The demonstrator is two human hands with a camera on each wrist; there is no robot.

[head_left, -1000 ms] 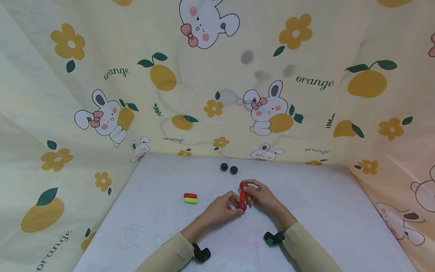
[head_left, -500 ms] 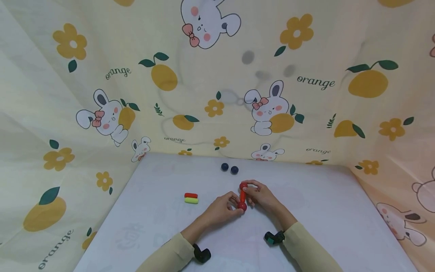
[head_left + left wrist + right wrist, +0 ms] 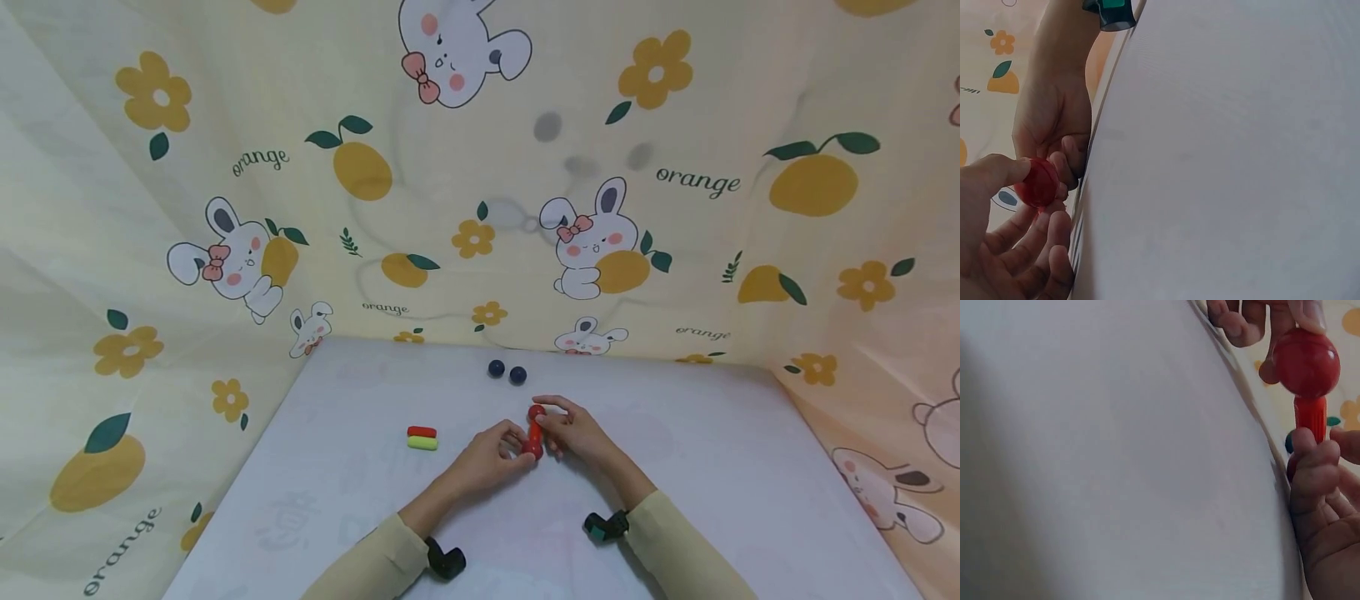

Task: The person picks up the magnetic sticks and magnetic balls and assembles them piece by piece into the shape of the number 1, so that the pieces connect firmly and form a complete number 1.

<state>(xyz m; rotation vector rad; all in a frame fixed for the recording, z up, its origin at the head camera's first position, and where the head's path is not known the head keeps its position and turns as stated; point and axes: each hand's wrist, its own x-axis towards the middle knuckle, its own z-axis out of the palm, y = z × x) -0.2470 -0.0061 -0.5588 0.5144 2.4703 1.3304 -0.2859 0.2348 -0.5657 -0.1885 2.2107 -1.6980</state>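
Red ball-and-rod piece (image 3: 536, 432) held over the middle of the white table (image 3: 720, 450); left hand (image 3: 487, 461) pinches its near ball, right hand (image 3: 576, 431) grips its far end. Step in hand looks like seating or adjusting the joint; next move probably calls for steady, in-line pressure from both hands. Two dark balls (image 3: 497, 368) sit near the table's far edge, red rod (image 3: 422, 432) and lime rod (image 3: 422, 443) side by side on its left half. Most bare room: table's right side.
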